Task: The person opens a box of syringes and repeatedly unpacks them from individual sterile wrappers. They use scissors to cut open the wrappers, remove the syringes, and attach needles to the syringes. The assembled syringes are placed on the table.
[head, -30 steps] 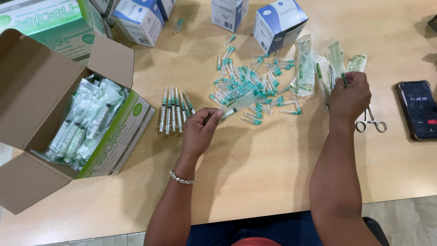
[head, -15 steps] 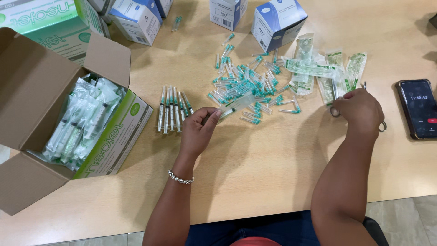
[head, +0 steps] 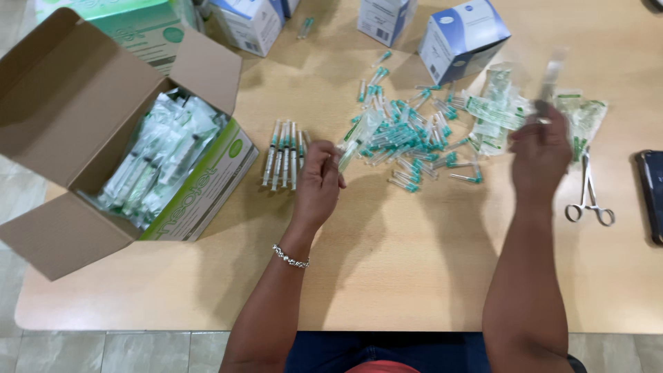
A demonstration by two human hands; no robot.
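Currently left hand (head: 319, 181) is pinching a syringe (head: 352, 145), axis pointing up-right toward the pile (head: 407, 141); right hand (head: 540, 148) is gripping a wrapper (head: 549, 79), lifted clear.

Clinic-like packing table (head: 387, 276): boxed syringes (head: 148, 162), loose needle caps (head: 407, 141), forceps (head: 588, 193)

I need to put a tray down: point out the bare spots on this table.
Bare table runs along the near edge, between the open carton and the scissors, broken only by the two forearms. It is crowded farther back: the loose capped needles, empty wrappers, row of syringes and small boxes.
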